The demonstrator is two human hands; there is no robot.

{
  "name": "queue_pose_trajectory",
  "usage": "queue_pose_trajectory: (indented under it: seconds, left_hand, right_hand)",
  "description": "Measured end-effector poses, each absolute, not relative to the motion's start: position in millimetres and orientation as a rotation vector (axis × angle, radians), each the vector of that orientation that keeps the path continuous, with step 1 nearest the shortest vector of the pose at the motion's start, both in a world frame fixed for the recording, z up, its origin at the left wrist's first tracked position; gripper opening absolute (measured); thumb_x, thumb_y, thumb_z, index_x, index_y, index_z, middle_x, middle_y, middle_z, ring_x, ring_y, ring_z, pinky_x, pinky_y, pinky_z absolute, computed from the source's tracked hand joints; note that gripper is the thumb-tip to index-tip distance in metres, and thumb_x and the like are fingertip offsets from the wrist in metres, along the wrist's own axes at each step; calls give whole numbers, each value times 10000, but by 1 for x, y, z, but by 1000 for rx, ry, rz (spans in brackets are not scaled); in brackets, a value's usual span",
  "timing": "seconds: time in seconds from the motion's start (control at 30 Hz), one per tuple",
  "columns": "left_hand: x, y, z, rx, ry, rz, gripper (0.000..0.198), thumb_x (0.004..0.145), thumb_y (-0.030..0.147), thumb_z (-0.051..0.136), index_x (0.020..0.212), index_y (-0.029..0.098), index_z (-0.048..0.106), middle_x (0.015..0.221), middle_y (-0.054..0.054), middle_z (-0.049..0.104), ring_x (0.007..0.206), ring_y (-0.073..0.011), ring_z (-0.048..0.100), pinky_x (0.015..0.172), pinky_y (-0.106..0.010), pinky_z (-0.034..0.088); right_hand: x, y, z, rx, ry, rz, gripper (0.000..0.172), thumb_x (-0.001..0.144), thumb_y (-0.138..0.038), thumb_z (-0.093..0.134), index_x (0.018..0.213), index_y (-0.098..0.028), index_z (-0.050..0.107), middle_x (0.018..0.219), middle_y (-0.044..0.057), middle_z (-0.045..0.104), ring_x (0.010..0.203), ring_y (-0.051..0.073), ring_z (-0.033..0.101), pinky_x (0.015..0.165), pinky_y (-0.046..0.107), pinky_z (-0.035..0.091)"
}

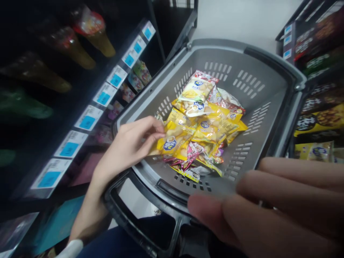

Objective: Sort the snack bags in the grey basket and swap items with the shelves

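Observation:
My left hand (139, 141) reaches over the near left rim of a grey shopping basket (223, 59). Its thumb and fingers pinch the edge of a yellow snack bag (174, 141) with a blue logo. Other small snack packets are heaped beside that bag, among them a pale packet (197, 89) on top and a pink-and-white packet (194, 152) nearer to me. Close to the camera, my right hand (271, 204) hangs blurred above the basket's near right side, fingers stretched out and apart from the thumb, nothing visible in them.
Left of the basket runs a dark shelf with a row of price tags (87, 122) and bagged goods. At the right, another shelf holds dark and yellow snack bags (319, 120). The basket's black handle (125, 218) lies folded toward me. Pale floor (233, 18) shows beyond.

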State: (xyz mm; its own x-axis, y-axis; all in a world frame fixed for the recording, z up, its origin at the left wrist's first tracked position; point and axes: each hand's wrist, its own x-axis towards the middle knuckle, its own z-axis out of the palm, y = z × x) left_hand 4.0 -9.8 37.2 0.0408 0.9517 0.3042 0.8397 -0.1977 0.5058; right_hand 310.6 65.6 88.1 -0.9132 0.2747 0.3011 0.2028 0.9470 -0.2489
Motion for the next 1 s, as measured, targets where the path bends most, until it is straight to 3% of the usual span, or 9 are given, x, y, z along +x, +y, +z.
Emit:
queue_pose_trajectory:
  seconds: [0.07,0.2,0.33,0.4,0.53,0.67,0.8,0.9,1.0]
  left_hand:
    - [4,-10,39,2120,1820,876,75,1003,99,612,972,167,606,894,33,663,755,-43,607,698,-134,456]
    - [4,-9,37,2115,1773,887,117,1007,61,560,980,174,574,916,27,645,820,-62,615,759,-150,466]
    - [0,-9,26,2070,1787,1041,144,994,54,572,991,194,538,922,34,621,811,-53,602,754,-134,465]
    - [-2,-11,21,1987,1774,1158,151,994,58,567,975,199,517,932,28,614,832,-56,610,766,-131,478]
    - [-3,-11,17,1703,1785,1386,123,1006,149,639,1024,213,535,964,16,649,860,-62,650,771,-130,511]
    - [-6,-5,15,1333,1680,1629,204,1024,316,670,1176,230,566,989,-14,705,907,-91,688,793,-163,553]
    - [-7,2,16,1151,1626,1689,568,855,347,863,1315,266,539,1305,-70,658,1087,-154,708,859,-214,611]
    - [-5,4,17,1138,1666,1535,1017,645,274,994,1483,333,421,1422,-90,569,935,-136,712,776,-234,649]
    - [-4,4,17,1097,1676,1438,1242,577,269,1022,1582,391,301,1432,-97,540,831,-115,708,748,-263,672]
  right_hand:
    - [285,76,94,-184,-2702,363,212,883,-273,690,675,-318,695,515,-14,495,481,152,351,466,358,403]
    - [227,117,87,253,-2756,516,164,952,-152,562,990,-225,704,891,31,701,732,152,568,659,289,474]
    - [173,156,60,15,-2898,814,484,853,-354,767,1260,-128,634,1200,139,683,1002,256,643,793,344,493]
    - [154,165,46,-143,-2871,1074,628,752,-467,868,1237,-132,650,1085,110,707,946,251,651,762,327,477]
    - [139,164,24,-201,-2765,1599,339,881,-445,733,726,-173,603,600,-40,518,538,98,429,531,271,312]
    - [141,160,16,-274,-2428,1986,374,867,-416,756,655,-176,563,573,-48,511,498,72,387,472,242,292]
    - [142,156,22,-562,-1812,2234,265,901,-433,757,828,-182,711,778,28,725,655,134,644,600,239,519]
    - [141,151,31,-756,-1483,2351,331,982,-481,667,876,-175,734,844,78,773,691,173,715,697,299,615]
    - [142,147,38,-879,-1297,2371,322,1013,-472,636,946,-170,726,855,81,782,677,176,729,732,319,643]
